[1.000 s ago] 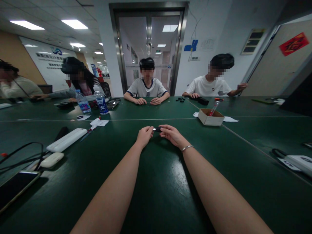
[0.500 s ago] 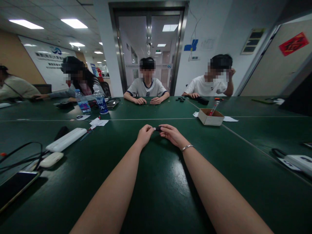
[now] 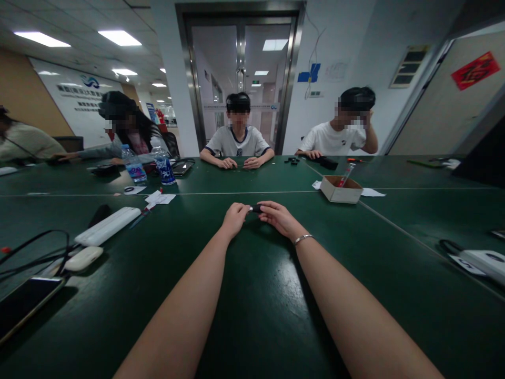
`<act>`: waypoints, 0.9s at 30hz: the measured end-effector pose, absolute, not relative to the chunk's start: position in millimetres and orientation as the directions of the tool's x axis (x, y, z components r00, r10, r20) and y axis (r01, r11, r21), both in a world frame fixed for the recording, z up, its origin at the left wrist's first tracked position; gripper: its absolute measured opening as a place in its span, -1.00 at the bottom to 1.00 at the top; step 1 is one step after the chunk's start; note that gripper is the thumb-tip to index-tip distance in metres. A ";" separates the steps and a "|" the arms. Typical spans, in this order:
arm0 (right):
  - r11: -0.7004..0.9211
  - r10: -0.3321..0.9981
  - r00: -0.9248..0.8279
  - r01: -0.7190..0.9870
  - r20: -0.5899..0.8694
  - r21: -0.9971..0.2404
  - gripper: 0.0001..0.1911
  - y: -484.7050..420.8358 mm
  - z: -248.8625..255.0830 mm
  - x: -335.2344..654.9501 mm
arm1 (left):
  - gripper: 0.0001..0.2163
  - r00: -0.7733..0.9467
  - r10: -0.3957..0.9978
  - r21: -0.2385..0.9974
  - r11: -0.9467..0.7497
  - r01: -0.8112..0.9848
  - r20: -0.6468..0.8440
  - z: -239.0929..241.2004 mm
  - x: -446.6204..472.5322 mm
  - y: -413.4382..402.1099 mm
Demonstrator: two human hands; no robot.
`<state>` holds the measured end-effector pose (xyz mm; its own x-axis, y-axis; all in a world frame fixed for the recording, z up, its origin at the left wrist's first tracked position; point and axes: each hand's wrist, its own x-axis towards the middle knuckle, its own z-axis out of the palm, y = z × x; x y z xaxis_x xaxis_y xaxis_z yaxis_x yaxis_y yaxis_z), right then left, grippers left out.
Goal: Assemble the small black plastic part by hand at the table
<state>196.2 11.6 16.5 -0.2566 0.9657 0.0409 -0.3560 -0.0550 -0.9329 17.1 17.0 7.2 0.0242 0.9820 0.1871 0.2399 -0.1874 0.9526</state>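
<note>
Head view: left hand [image 3: 235, 217] and right hand [image 3: 276, 217] are pinching opposite ends of a small black stick [image 3: 255, 209], probably needing steady alignment next.

Wearer's hands [image 3: 235, 217] [image 3: 278, 217]: two. Black-and-silver piece [image 3: 255, 209]: one. Bottles [image 3: 134, 168] [image 3: 165, 171]: two. Open box [image 3: 340, 196]: one. Co-workers [image 3: 29, 139] [image 3: 134, 129] [image 3: 240, 142] [image 3: 335, 138]: four.

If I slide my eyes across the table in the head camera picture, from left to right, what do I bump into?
Phone → long white device → bottle with dark blue label → left hand → small black-and-silver piece → right hand → open box.
</note>
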 end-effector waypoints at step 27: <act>-0.056 0.964 -0.263 -0.349 0.041 -0.935 -0.81 11.0 17.7 195.9 | -0.75 0.049 0.975 0.953 -0.222 0.208 0.216 7.3 16.7 18.6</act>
<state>195.9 11.0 17.7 -0.2631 0.9639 0.0409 -0.3494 -0.0557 -0.9353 16.7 18.6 7.3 0.0494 0.9751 0.2162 0.2082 -0.2218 0.9526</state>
